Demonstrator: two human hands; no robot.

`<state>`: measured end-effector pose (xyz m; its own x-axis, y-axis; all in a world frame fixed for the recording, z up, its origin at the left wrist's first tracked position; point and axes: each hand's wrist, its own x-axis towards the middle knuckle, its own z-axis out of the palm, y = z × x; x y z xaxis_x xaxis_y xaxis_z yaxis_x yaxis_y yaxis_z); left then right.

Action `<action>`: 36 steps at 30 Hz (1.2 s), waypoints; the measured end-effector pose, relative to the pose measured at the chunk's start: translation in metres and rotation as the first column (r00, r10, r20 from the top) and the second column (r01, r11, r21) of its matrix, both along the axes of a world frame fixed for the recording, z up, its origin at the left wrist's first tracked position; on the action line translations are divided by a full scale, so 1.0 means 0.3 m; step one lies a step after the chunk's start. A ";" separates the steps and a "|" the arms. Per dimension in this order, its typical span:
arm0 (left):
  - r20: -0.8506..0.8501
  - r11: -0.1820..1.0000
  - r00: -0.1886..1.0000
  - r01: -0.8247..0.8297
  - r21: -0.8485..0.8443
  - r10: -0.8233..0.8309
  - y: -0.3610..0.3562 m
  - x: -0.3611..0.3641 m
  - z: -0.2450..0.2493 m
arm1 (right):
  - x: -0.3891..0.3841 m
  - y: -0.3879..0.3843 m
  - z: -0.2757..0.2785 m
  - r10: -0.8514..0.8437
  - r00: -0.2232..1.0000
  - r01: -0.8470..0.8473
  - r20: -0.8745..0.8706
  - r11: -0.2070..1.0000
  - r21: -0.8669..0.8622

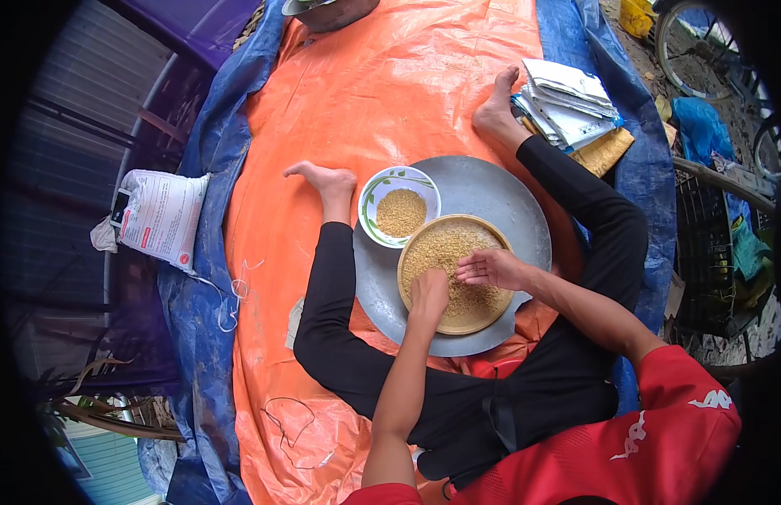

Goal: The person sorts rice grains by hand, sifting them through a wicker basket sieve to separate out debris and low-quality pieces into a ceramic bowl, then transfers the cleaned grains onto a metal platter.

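My left hand [430,290] is closed, knuckles up, over the left part of a round shallow tray [405,252] with a tan rim. Its fingertips are hidden, so what they hold cannot be seen. Opposite, my right hand [491,268] reaches in from the right with straight fingers and nothing visible in them. Loose yellow-brown grain [445,246] covers the tray's bottom beneath both hands. The tray rests on a wide grey metal pan [525,219]. Beside it on the pan, a white bowl with green leaf patterns [366,210] contains more of the grain.
My legs in black trousers [327,295] lie either side of the pan on an orange tarp [390,93] with blue borders. Folded sacks [571,97] lie by my right foot. A white printed bag [163,220] is at the left. A metal basin [331,13] stands at the far end.
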<state>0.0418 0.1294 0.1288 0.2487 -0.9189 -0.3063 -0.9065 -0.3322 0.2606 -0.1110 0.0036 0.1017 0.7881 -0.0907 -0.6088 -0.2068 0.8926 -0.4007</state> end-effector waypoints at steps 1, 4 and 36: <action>0.003 1.000 1.000 0.003 -0.011 -0.003 -0.001 -0.003 -0.002 | 0.000 0.000 -0.001 0.002 1.000 -0.002 0.000 1.000 -0.001; 0.006 0.999 1.000 0.006 -0.032 -0.006 -0.009 -0.006 -0.007 | 0.000 0.000 -0.006 -0.002 1.000 0.002 0.005 1.000 0.006; -0.044 0.989 0.997 -0.075 -0.126 0.070 -0.003 0.028 -0.007 | -0.003 -0.005 -0.025 0.002 1.000 -0.002 0.001 1.000 -0.019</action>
